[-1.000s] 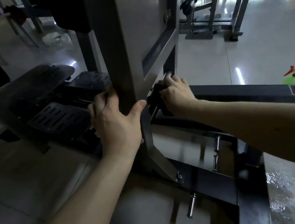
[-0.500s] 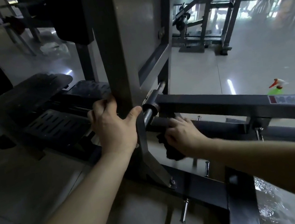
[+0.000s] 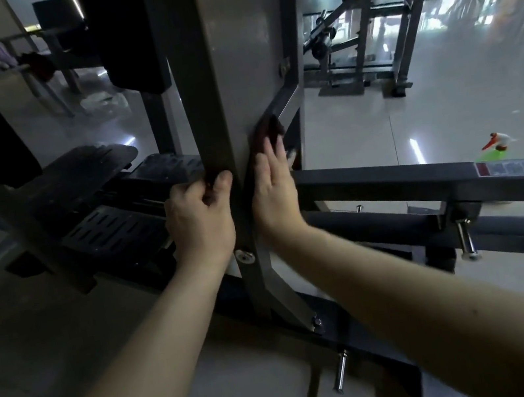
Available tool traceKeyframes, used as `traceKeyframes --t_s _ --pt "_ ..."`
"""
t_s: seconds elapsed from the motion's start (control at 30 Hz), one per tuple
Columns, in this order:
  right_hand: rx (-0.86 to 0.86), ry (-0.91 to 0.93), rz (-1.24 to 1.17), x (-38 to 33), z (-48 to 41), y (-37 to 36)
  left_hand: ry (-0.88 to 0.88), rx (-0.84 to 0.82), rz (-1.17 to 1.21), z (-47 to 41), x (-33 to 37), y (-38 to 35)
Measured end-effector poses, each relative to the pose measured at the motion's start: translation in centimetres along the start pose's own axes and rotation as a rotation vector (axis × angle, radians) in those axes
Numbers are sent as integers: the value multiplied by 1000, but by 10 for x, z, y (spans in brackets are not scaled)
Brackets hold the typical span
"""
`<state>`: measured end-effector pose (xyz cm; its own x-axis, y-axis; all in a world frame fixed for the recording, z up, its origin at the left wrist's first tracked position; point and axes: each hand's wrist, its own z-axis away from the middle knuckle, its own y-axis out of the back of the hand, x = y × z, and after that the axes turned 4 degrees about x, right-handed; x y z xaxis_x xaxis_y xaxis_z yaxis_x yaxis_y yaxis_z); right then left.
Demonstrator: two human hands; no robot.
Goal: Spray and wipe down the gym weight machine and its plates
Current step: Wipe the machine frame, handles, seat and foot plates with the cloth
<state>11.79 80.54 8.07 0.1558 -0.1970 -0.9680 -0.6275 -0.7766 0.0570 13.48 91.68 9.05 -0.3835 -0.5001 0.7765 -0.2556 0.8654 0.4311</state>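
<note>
You're mid-wipe on the machine's upright post (image 3: 231,64). L hand (image 3: 200,219) grips the post's left edge, thumb hooked round its near face. R hand (image 3: 273,189) lies flat, fingers straight, pressing the dark cloth (image 3: 270,129) on the post's right face, just above the crossbar (image 3: 389,182). Spray bottle (image 3: 496,147) sits on the floor (image 3: 447,115), far right, well apart. Next, prob: slide cloth up w/ even pressure, then do the crossbar.

Grey upright (image 3: 238,46), dark red cloth (image 3: 271,129), black slotted plates (image 3: 113,228) — green bottle (image 3: 490,156), red trigger (image 3: 489,142)
</note>
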Motion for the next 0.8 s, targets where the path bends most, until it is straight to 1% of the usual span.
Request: traceKeyframes --t_s 0.07,0.13,0.3,0.37,0.43,0.5,0.57,0.67,0.73,0.8 --pt "-24 3 -67 4 26 -2 14 -2 21 -1 1 -1" --pt "-49 -42 -108 7 24 -2 38 -13 13 -2 -1 -1" --pt "54 -360 -42 19 -78 4 78 -8 29 -1 4 0" --pt "78 -440 -58 23 -98 7 72 -19 24 -1 4 2" --pt "84 -474 -111 16 -75 1 68 -23 15 -3 2 4" --pt "29 -484 -157 8 -36 -2 61 -15 9 -5 0 4" --pt "-20 -495 -207 12 -17 0 42 -22 12 -5 1 5" --pt "100 -508 -225 6 -47 3 22 -25 24 -5 2 6" --pt "176 -548 -292 2 -79 5 22 -31 38 -5 1 6" --pt "221 -557 -291 5 -105 6 25 -55 38 -7 -2 7"
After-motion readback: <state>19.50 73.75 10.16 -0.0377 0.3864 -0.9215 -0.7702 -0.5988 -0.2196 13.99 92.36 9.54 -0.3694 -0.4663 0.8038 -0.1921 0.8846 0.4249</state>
